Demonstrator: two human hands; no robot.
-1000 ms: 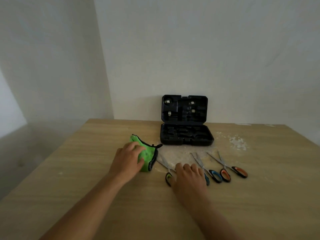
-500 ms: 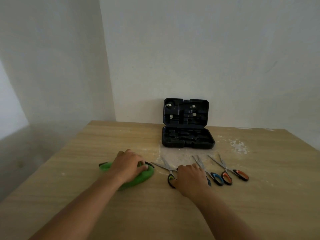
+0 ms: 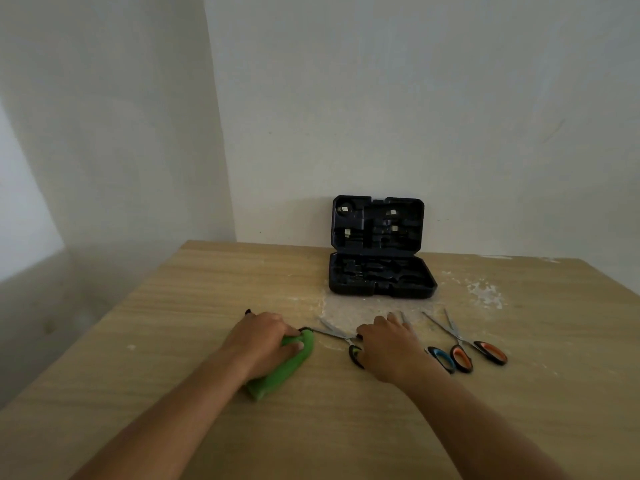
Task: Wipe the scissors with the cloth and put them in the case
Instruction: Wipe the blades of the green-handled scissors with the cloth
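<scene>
Hands flank the first pair of scissors (image 3: 341, 336) on a dusty tabletop (image 3: 346, 427): the right hand (image 3: 388, 344) lies palm-down over the black handle end, fingers extended and slightly spread, though whether any finger hooks a loop cannot be told. The left hand (image 3: 258, 339) grips a bunched green cloth (image 3: 284, 370), fingers curled over its top. From the right hand the blades run away to its left and slightly forward, their tips reaching almost to the near corner of the cloth, so the scissors' long axis bridges the gap between the two hands. The right hand is the nearer to the handles, the left to the blade tips; a wipe looks to need only a short meeting of cloth and steel. Both forearms reach forward low over the tabletop, wrists nearly flat. Just to the right of the right hand lie two more pairs, one with blue handles (image 3: 440, 356) and one with orange handles (image 3: 464, 344), blades pointing forward. Straight ahead of the right hand, well beyond its fingertips, the black case (image 3: 381, 282) stands open against the wall, its lid upright. White powder (image 3: 485, 292) dusts the tabletop before and beside the case.
</scene>
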